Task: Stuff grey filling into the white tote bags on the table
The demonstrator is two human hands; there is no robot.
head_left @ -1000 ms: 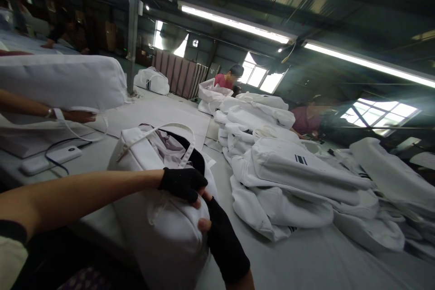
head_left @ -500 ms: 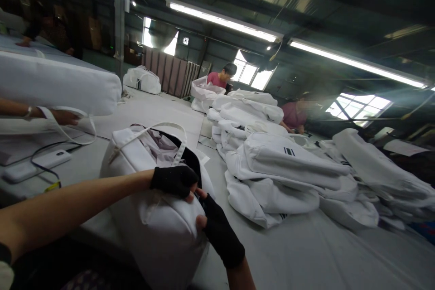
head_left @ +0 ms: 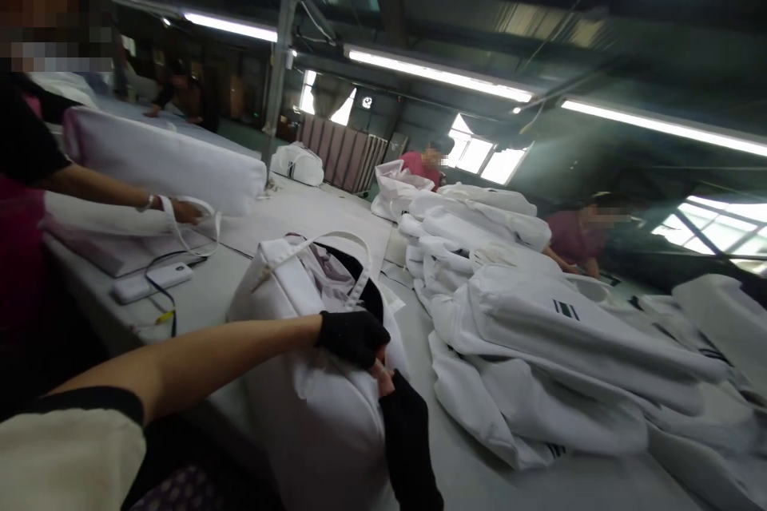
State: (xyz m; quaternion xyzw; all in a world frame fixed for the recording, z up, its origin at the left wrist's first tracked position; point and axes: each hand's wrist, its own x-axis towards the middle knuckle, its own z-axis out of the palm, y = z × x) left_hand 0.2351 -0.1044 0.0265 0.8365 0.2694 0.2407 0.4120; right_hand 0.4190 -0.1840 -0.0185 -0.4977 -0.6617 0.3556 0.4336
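Left hand (head_left: 355, 339) and right hand (head_left: 411, 431) are both pinching, fingers curled in tight, seemingly on the white bag (head_left: 317, 423); can't tell exactly what's between the tips. Bag's bulging right below the grip, so with a slack pinch, soft fabric could be slipping free.

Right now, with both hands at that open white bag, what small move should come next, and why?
Perhaps the left hand should ease along the opening of the white bag toward the handle, while the right hand steadies it: the hands meet near one end of the opening, which gapes, showing pale lining.
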